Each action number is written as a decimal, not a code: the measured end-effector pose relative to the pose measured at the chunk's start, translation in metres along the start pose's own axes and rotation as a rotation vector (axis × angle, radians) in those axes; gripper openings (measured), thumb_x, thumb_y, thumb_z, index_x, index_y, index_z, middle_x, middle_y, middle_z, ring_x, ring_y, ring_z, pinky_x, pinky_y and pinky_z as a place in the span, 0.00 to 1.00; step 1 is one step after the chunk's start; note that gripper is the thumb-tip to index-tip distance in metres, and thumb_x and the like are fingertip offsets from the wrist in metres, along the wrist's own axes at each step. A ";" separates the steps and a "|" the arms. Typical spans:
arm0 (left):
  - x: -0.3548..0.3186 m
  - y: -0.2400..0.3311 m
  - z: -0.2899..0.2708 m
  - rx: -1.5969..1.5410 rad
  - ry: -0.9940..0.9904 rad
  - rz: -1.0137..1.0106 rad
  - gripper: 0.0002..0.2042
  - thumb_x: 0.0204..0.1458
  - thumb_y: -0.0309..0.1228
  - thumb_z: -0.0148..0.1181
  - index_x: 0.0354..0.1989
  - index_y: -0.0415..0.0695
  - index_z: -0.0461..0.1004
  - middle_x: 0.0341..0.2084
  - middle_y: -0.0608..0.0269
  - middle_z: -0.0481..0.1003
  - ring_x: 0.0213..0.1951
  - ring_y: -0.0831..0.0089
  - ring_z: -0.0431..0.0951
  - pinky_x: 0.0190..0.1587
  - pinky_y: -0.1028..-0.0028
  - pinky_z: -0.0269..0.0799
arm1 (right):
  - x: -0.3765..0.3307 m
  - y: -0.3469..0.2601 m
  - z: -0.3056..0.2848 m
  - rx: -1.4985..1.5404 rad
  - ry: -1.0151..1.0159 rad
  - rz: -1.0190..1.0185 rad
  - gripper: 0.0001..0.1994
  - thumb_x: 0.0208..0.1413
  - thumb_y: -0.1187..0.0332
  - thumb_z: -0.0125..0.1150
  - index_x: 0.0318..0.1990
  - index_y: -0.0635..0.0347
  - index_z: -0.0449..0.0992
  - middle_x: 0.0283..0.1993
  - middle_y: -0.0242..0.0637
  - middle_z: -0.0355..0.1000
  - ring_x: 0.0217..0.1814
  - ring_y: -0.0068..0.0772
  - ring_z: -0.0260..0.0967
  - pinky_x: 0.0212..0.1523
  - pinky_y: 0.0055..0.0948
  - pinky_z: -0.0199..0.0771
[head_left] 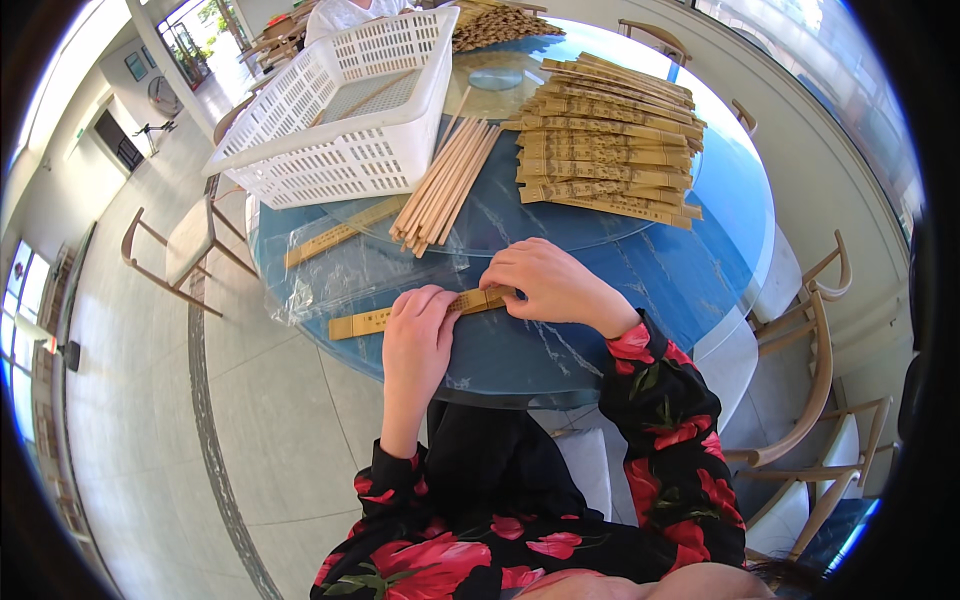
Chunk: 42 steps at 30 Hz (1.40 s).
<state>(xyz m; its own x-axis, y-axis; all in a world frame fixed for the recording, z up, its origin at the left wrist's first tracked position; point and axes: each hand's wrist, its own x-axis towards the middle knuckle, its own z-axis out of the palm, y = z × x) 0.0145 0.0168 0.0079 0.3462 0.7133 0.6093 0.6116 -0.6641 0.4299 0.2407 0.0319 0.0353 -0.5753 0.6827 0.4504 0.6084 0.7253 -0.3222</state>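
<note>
A long, narrow kraft-paper chopstick sleeve lies near the front edge of the blue marbled table. My left hand rests over its middle, fingers closed on it. At the sleeve's right end, my right hand pinches the paper between bent fingers and thumb. Whether a chopstick is inside the sleeve I cannot tell. Just beyond my hands lies a bundle of loose wooden chopsticks, fanned slightly. Another paper sleeve sits to the left, partly beside a crumpled clear plastic bag.
A white slatted plastic basket stands at the far left with a few sticks inside. Stacked paper sleeves cover the table's right side. More sleeves lie at the back near a person in white. Wooden chairs surround the table.
</note>
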 end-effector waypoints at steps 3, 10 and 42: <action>-0.001 -0.001 0.000 -0.002 0.000 -0.005 0.09 0.48 0.22 0.64 0.38 0.40 0.77 0.38 0.59 0.77 0.43 0.57 0.75 0.47 0.64 0.72 | 0.000 0.002 0.002 0.020 0.023 0.021 0.05 0.49 0.71 0.58 0.33 0.57 0.78 0.33 0.35 0.75 0.40 0.41 0.72 0.45 0.39 0.69; -0.003 -0.005 0.001 0.032 0.012 0.009 0.08 0.49 0.21 0.61 0.38 0.39 0.77 0.38 0.59 0.76 0.42 0.57 0.75 0.47 0.64 0.71 | 0.002 0.001 0.000 0.054 0.062 0.130 0.05 0.54 0.70 0.60 0.35 0.59 0.77 0.32 0.39 0.75 0.38 0.46 0.72 0.41 0.40 0.71; -0.009 -0.016 -0.004 -0.302 0.048 -0.285 0.09 0.45 0.20 0.67 0.36 0.38 0.81 0.33 0.59 0.78 0.27 0.71 0.75 0.32 0.75 0.70 | 0.002 0.005 -0.002 0.540 0.274 0.182 0.15 0.52 0.85 0.52 0.40 0.61 0.82 0.41 0.38 0.73 0.33 0.30 0.72 0.36 0.26 0.75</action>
<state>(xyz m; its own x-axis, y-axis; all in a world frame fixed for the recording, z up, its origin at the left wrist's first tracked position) -0.0014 0.0200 -0.0012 0.1554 0.8716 0.4650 0.4395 -0.4826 0.7576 0.2435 0.0365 0.0365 -0.2842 0.8041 0.5222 0.2810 0.5906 -0.7564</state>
